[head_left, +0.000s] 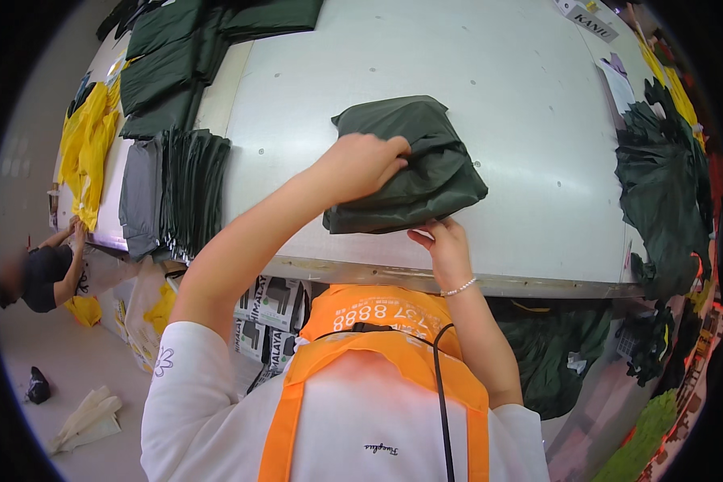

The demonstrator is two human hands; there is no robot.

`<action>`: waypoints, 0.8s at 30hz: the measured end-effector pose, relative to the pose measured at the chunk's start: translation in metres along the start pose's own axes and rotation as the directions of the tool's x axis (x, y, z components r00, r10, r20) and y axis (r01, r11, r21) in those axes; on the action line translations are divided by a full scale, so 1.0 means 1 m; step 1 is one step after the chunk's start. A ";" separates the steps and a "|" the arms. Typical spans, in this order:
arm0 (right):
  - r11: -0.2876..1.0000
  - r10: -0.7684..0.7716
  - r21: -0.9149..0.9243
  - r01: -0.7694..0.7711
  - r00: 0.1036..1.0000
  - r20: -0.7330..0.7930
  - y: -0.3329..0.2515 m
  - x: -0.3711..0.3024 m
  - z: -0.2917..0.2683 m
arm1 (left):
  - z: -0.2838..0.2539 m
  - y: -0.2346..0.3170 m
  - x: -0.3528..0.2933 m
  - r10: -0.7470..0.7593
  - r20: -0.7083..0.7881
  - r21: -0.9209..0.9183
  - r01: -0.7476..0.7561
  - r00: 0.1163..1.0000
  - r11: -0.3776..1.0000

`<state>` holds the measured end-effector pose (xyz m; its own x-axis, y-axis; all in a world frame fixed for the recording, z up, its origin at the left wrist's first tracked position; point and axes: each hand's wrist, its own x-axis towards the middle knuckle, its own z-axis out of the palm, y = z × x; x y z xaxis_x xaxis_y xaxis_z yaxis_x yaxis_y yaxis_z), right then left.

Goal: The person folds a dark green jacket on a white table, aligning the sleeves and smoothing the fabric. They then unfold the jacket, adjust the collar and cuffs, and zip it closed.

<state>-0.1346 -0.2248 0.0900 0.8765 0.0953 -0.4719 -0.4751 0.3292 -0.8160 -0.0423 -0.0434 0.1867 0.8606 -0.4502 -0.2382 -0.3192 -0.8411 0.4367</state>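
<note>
A dark green bundle of thin, slick material (398,120), folded into a rough square, lies on the pale worktable (297,104) in front of me. My left hand (360,166) reaches across its top with curled fingers, closed on a crease in the upper layer. At the bundle's near edge, my right hand (446,245) has its fingertips on the material and the thumb just below. The bundle hides part of the right fingertips. Creases run over its right half.
Left of the bundle stands a row of folded dark green pieces (193,189), with flat dark green stacks (165,72) beyond. Loose dark green material (663,173) hangs at the right edge. At far left, a person (52,269) handles yellow material (92,153). A sign (590,22) stands far right.
</note>
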 end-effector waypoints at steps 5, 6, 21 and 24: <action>0.999 -0.008 0.044 0.008 1.000 0.018 -0.004 0.001 0.003 | 0.017 0.017 -0.042 0.405 -0.321 0.266 -0.329 0.856 0.906; 1.000 -0.014 0.027 0.013 0.999 0.032 -0.004 0.003 0.005 | 0.022 0.023 -0.042 0.398 -0.305 0.317 -0.302 0.865 0.899; 0.895 -0.155 -0.421 0.146 0.988 0.013 -0.033 0.011 0.014 | 0.059 0.017 -0.001 0.493 -0.434 0.664 -0.102 0.754 0.741; 0.893 -0.221 -0.404 0.199 0.975 -0.008 -0.029 0.007 -0.005 | 0.045 0.024 -0.001 0.329 -0.412 0.335 -0.195 0.850 0.922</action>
<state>-0.1146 -0.2380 0.1090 0.9591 0.0127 -0.2828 -0.2814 -0.0662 -0.9573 -0.0689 -0.0766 0.1582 0.7898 -0.5358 0.2985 -0.5946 -0.7882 0.1586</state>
